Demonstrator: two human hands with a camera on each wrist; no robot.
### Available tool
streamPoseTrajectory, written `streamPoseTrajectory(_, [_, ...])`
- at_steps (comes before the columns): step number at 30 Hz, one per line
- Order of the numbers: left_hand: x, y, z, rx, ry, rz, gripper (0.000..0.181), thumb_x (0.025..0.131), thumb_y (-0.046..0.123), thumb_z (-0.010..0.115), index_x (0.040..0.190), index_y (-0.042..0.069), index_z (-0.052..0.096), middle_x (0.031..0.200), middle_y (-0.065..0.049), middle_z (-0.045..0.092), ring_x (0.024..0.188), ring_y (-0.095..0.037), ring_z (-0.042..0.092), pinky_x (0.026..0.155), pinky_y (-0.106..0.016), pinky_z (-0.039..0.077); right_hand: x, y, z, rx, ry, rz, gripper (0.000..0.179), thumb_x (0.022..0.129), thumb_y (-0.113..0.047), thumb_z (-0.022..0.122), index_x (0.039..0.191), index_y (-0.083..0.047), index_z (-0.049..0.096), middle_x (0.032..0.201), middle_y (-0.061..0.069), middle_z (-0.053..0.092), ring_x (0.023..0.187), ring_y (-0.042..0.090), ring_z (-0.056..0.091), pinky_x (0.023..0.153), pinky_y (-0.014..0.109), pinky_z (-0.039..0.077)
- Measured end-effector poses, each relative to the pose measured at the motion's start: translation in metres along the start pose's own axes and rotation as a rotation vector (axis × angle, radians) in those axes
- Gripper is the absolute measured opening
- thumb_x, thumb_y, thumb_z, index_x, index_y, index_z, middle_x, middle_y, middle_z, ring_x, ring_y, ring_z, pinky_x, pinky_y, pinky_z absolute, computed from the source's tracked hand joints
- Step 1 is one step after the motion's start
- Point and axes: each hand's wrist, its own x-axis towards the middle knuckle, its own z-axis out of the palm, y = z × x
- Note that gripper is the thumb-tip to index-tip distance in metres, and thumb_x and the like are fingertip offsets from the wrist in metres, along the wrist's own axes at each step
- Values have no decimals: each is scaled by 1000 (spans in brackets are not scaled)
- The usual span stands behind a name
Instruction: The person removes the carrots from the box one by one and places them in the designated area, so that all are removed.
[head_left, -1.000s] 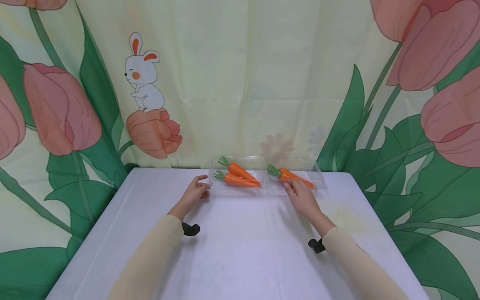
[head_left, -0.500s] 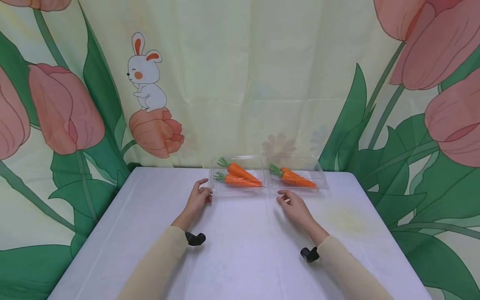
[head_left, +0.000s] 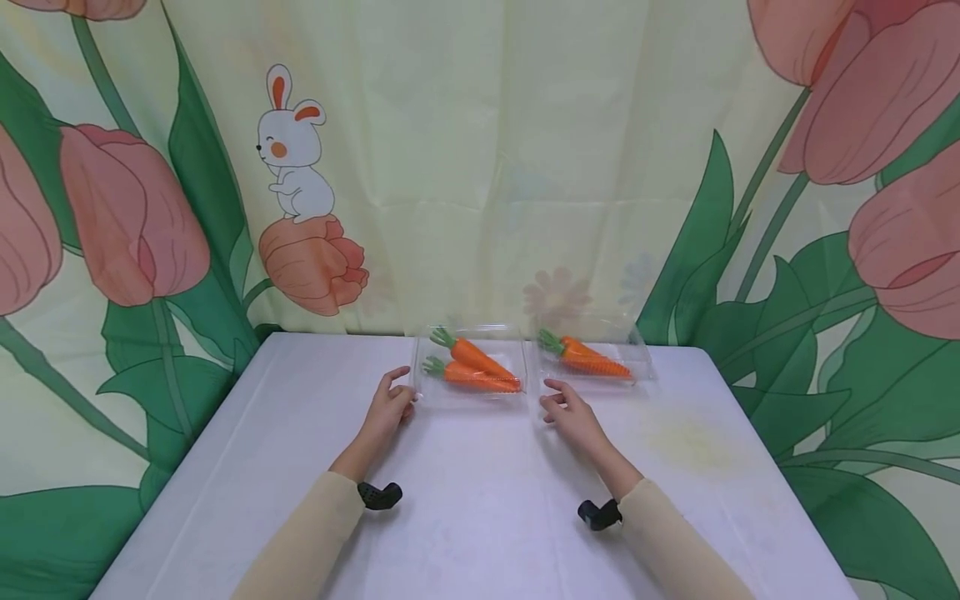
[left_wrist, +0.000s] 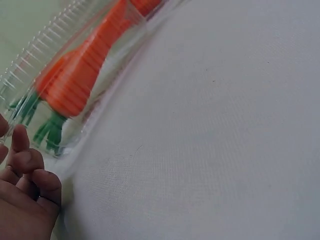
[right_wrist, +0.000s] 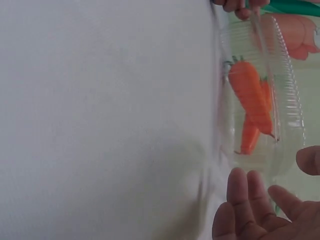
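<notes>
Two orange toy carrots with green tops, among them the upper carrot [head_left: 480,358], lie in a clear plastic box [head_left: 469,402] near the table's back edge. My left hand [head_left: 386,408] pinches this box at its left side; in the left wrist view, its bent fingers [left_wrist: 27,160] are at the corner beside the green tops. My right hand [head_left: 573,417] is just off the box's right end, holding nothing. Its fingers [right_wrist: 237,187] are extended and parted in the right wrist view. Right behind that hand stands a second clear box [head_left: 637,354] with carrots [head_left: 592,360] inside.
Both boxes stand side by side on a white-covered table [head_left: 480,508]. Behind it hangs a curtain [head_left: 570,167] printed with tulips and a rabbit. Black wrist cameras, such as the right one [head_left: 600,515], jut inward below the hands.
My right hand has left the right-hand box's carrots and shifted left, toward the space before both boxes. The left-hand box has slid slightly toward me and left, with my left hand at it.
</notes>
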Motion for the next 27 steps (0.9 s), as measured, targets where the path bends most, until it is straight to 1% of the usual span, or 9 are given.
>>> streamPoseTrajectory(3, [-3,0,-1,1,-6,-9,57,98,7,51,153,13,38,83,2,56,63,-14,41,60,-25,39,-1,-1,3,-4,-7,11,53,106,-30,54,154,-11,44,121,15,65,91,20,69,91,44,52])
streamPoseTrajectory(6, [-7,-1,-2,31,-2,-12,58,97,7,51,153,15,39,83,1,56,66,-14,42,62,-25,39,-4,-2,6,3,-8,10,52,105,-29,55,153,-11,46,120,14,66,89,18,69,85,39,52])
streamPoseTrajectory(11, [-19,-3,-4,112,14,46,58,96,7,53,152,13,41,82,1,58,70,-14,45,62,-24,39,-14,-5,9,18,-24,-12,46,104,-25,55,147,-8,53,113,14,69,86,19,69,80,34,52])
streamPoseTrajectory(13, [-25,-4,-4,137,16,75,57,96,7,54,152,12,43,82,0,58,69,-13,45,61,-24,38,-19,-6,10,22,-32,-12,44,103,-23,54,144,-7,55,110,12,71,86,19,68,81,33,52])
streamPoseTrajectory(17, [-33,-7,-6,151,19,98,55,95,6,57,149,11,47,85,-3,61,69,-12,45,60,-23,37,-29,-6,8,22,-38,-11,41,103,-20,54,141,-6,57,106,9,73,84,18,67,84,35,53])
streamPoseTrajectory(21, [-40,-7,-8,140,23,91,54,94,3,58,147,10,51,94,-10,65,71,-12,47,60,-22,38,-37,-6,5,28,-25,-34,36,102,-19,55,134,-3,61,103,7,75,85,18,68,85,38,56])
streamPoseTrajectory(22, [-44,-2,-8,136,18,82,54,94,2,58,147,9,50,96,-12,66,71,-12,47,59,-22,38,-38,-6,4,32,-17,-35,35,101,-18,56,132,-3,62,102,7,75,84,19,69,85,37,56])
streamPoseTrajectory(25, [-51,-3,-8,116,-2,67,54,93,0,58,147,8,50,96,-10,65,72,-12,48,60,-23,38,-43,-3,2,40,-3,-41,31,99,-15,59,127,-2,64,98,6,76,82,18,68,80,34,56])
streamPoseTrajectory(27, [-57,-3,-7,105,-17,57,55,93,-1,58,147,7,49,94,-7,64,73,-12,48,60,-23,38,-47,0,1,47,-5,-26,30,98,-14,62,125,-2,65,97,5,76,81,16,67,77,30,53])
